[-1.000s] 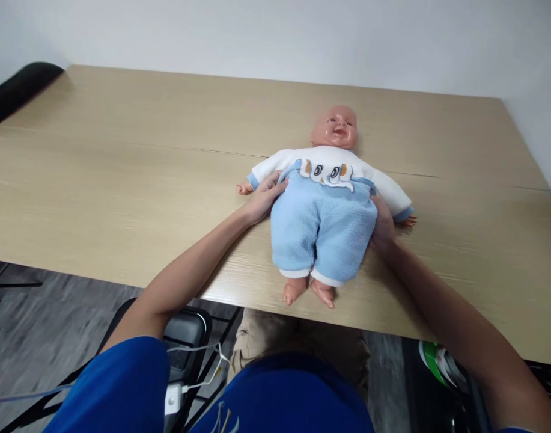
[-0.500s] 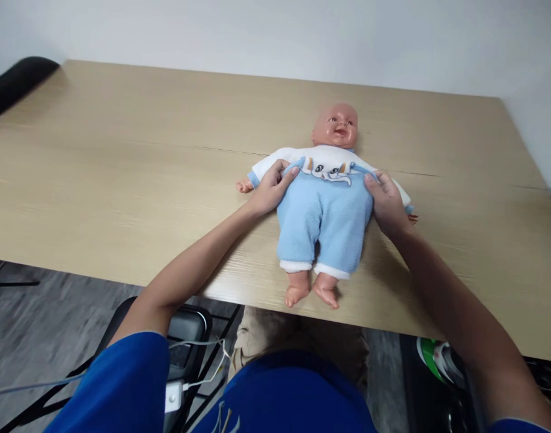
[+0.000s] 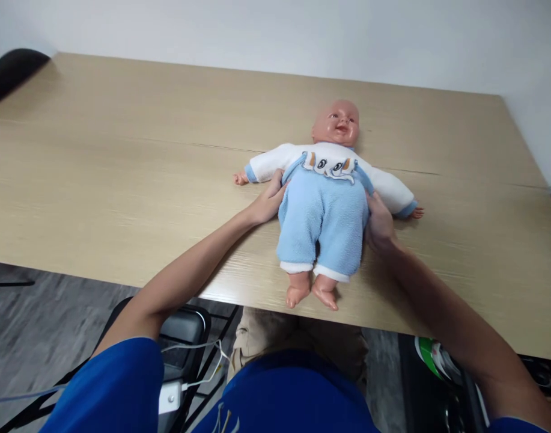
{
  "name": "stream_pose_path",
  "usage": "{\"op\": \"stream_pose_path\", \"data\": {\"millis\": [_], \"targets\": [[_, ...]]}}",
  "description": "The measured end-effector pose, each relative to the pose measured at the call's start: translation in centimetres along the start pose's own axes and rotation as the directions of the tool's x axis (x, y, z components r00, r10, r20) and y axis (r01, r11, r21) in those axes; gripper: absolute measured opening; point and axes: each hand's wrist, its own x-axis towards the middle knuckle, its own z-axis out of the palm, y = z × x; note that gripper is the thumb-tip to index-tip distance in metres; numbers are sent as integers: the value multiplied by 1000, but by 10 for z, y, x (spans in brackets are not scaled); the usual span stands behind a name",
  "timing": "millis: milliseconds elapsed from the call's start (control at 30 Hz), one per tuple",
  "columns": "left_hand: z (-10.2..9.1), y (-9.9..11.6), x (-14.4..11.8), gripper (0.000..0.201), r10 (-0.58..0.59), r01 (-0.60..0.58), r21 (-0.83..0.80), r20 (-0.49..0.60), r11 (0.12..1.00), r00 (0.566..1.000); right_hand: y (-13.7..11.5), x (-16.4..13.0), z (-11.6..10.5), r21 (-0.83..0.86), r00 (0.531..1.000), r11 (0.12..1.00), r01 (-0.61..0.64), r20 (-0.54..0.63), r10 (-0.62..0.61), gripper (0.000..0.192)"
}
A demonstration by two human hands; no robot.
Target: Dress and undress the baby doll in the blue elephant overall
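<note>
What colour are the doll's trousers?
The trousers are light blue with white cuffs, seen best in the head view.

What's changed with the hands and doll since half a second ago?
The right hand has slid down from the upper edge of the fuzzy light-blue overalls to their side; the left hand has dropped slightly on the opposite side. Grip is unclear, as both hands are partly hidden. The bald, pink plastic doll still lies face up on the pale wood-grain table, feet toward the person.
</note>
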Motion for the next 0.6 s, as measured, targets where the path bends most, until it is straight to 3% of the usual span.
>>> {"op": "stream_pose_path", "data": {"millis": [133, 267, 433, 600], "targets": [[18, -4, -4, 82, -97, 69, -225, -112, 972, 989, 1, -4, 11, 132, 993, 985, -108, -34, 113, 36], [24, -6, -3, 72, -113, 71, -315, -118, 946, 986, -2, 1, 12, 159, 992, 980, -116, -28, 122, 37], [16, -1, 4, 75, -84, 59, -303, -71, 951, 994, -14, 9, 14, 157, 999, 987, -13, -41, 19, 30], [-3, 5, 12, 75, -40, 37, -209, -12, 977, 999, -18, 13, 7, 111, 998, 992, 57, -4, -56, 31]]}}
